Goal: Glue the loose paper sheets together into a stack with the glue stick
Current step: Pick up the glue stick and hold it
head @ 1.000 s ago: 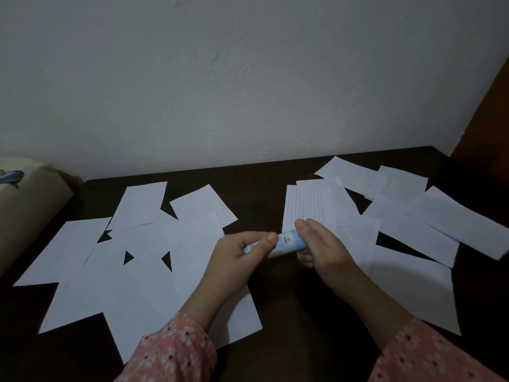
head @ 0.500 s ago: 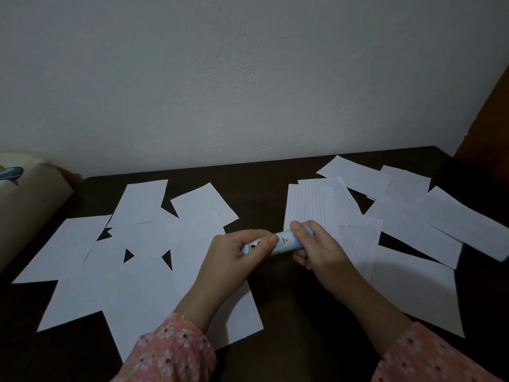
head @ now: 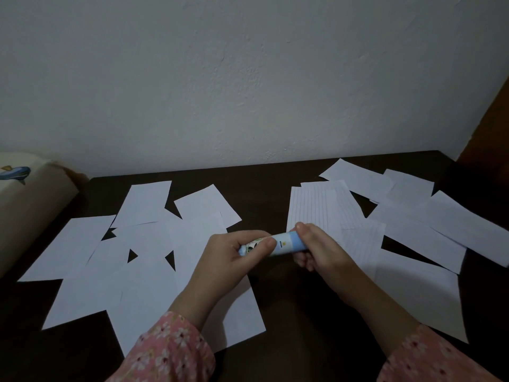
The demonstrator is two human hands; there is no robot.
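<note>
Glue stick [head: 278, 244] level, gripped by left hand [head: 234, 255], right hand [head: 316, 248]

Sheets [head: 143, 271] L&R on table [head: 261, 197].

A dark wooden table [head: 264, 186] stands against a white textured wall [head: 248, 78] in dim light, with brown wood [head: 493, 128] at the right.

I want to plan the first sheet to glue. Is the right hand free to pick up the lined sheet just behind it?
Probably not yet. The right hand grips one end of the glue stick, the left hand the other. The lined sheet lies uncovered, close behind.
</note>
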